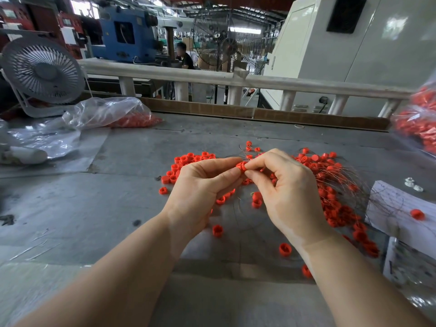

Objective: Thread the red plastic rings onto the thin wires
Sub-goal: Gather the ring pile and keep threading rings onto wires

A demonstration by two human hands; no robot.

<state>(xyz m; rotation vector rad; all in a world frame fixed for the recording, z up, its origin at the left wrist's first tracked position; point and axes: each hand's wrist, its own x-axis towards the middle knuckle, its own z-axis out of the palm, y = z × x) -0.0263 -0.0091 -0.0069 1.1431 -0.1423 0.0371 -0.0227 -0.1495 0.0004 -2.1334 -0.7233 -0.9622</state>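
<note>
— Both forearms come in from the bottom edge and meet over the middle of the grey table (132, 147). What have the hands got?

— One red ring (241, 166), lifted above the table top. The left hand (200, 185) pinches it between thumb and forefinger, other fingers curled under. The right hand (283, 185) meets it from the other side, thumb and forefinger tips closed at the ring's edge; whether a wire is between them I cannot tell.

— How much room around them?

— Bare table to the left and toward the body, with only a few stray rings (217, 230) there. To the right it is crowded: a heap of loose rings (330, 185) with thin wires (346, 175) fanning through it, running up to a white paper sheet (401, 208) at the right edge.

— Any containers?

— A clear plastic bag (113, 112) at far left holds red rings. Another bag of rings (420, 123) sits at the right edge.

— And beyond?

— A cardboard strip (236, 112) lines the far edge, then a white rail (212, 79). A desk fan (42, 69) stands far left, a factory hall behind.
</note>
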